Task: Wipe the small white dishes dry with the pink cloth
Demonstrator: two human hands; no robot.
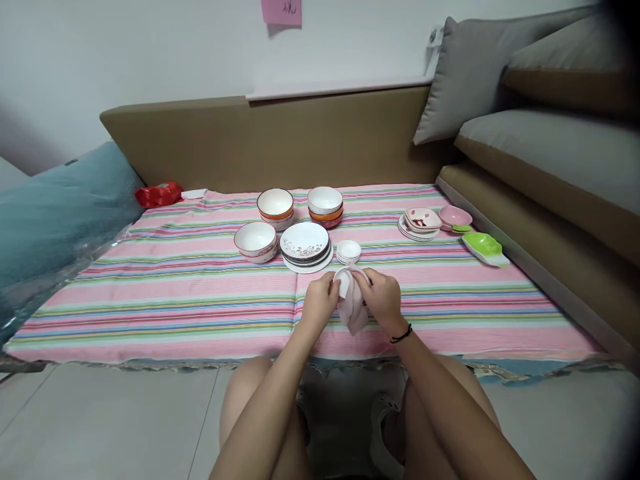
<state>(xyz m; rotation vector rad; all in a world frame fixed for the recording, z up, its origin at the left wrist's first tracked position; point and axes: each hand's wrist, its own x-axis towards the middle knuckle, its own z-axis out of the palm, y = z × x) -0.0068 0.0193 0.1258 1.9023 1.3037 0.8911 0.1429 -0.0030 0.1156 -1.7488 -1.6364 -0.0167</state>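
My left hand (321, 300) is closed on the rim of a small white bowl (343, 283), tilted up in front of me. A pale pink cloth (355, 315) is pinched in my right hand (383, 298) and lies against the bowl, its end hanging down. Part of the bowl is hidden by the cloth and fingers. Just beyond my hands stands a stack of small white bowls (349, 251). To its left is a stack of plates (305, 243), the top one with a floral edge.
Larger bowls (255, 240) and two bowl stacks (275, 203) (325, 202) stand behind. At the right are pink-patterned dishes (421, 220), a pink bowl (455, 217) and a green leaf-shaped dish (485, 247). A striped cloth (165, 287) covers the surface; cushions (550, 147) border its right, a red package (159, 195) lies far left.
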